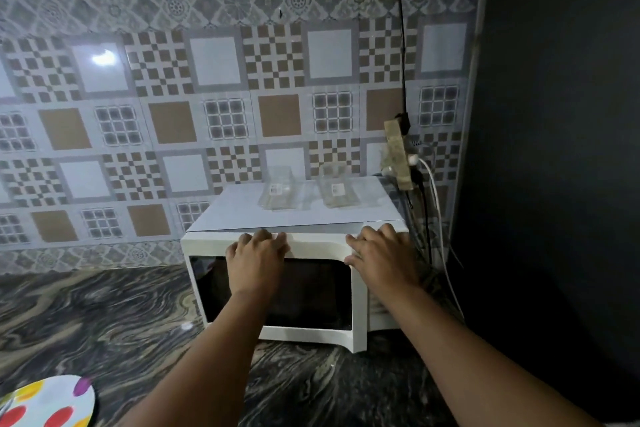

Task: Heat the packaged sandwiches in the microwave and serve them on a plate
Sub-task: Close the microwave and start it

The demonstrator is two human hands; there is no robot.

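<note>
A white microwave (pixel 242 212) stands on the marbled counter against the tiled wall, its dark-windowed door slightly ajar at the right edge. My left hand (pixel 258 258) rests with straight fingers on the door's top edge. My right hand (pixel 381 250) lies over the door's upper right corner, its fingers hooked over the top. Two clear plastic sandwich packages sit on the microwave's top, one (pixel 278 193) left and one (pixel 337 189) right. A plate (pixel 48 402) with coloured dots shows at the bottom left corner.
A power strip (pixel 398 153) hangs on the wall right of the microwave, with several cables running down behind it. A dark wall (pixel 554 149) closes off the right side. The marbled counter (pixel 104 316) stretches left of the microwave.
</note>
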